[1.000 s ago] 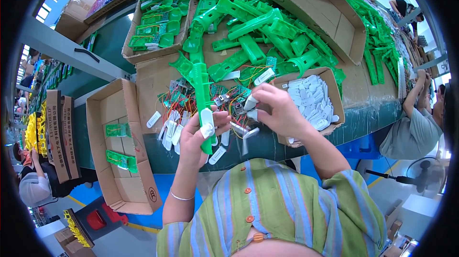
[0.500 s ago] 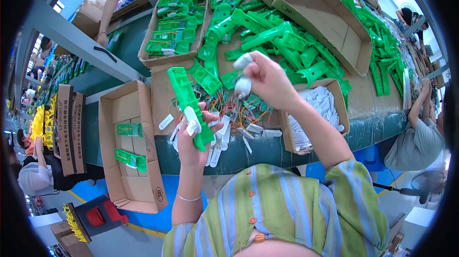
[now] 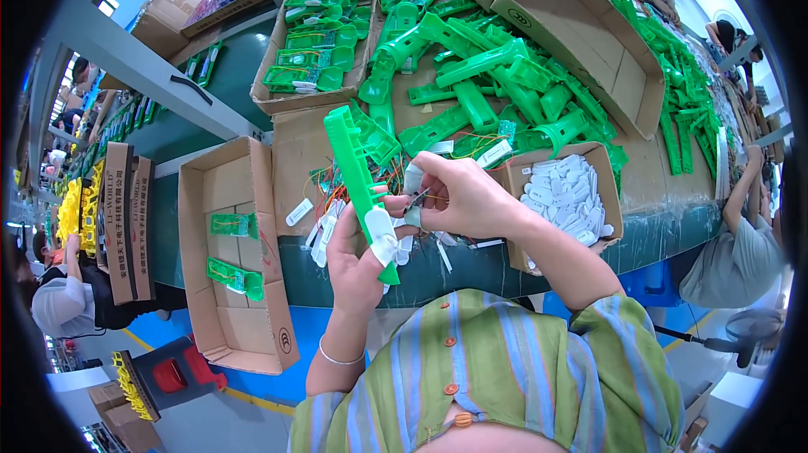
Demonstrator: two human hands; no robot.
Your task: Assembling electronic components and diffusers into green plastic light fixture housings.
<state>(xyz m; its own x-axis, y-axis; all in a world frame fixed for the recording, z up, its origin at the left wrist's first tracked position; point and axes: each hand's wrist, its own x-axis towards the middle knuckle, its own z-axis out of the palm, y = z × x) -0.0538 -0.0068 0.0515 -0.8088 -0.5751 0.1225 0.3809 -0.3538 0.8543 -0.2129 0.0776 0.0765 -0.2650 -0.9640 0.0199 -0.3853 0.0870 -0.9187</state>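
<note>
My left hand (image 3: 352,272) is closed around a long green plastic housing (image 3: 356,171), held tilted above the table edge. A white oval plastic piece (image 3: 379,224) lies against its lower part, beside my thumb, which wears a white finger cover. Close to the housing's right side, my right hand (image 3: 471,196) pinches a small dark part (image 3: 417,199) with thin wires near it; its exact kind is hidden by the fingertips. White covers wrap that thumb and forefinger too. Beneath both hands, loose wires (image 3: 321,175) and white plastic pieces (image 3: 299,212) lie on the table.
A carton of white oval pieces (image 3: 566,200) stands right of my right hand. Green housings (image 3: 497,74) are heaped behind, beside a carton of wired housings (image 3: 313,53) and a tilted carton (image 3: 581,40). At left, another carton (image 3: 248,331) holds two wired housings. Other people work around.
My right hand has come down and nearer to me, to the side of the green housing. The housing in my left hand has shifted slightly right and turned more edge-on.
</note>
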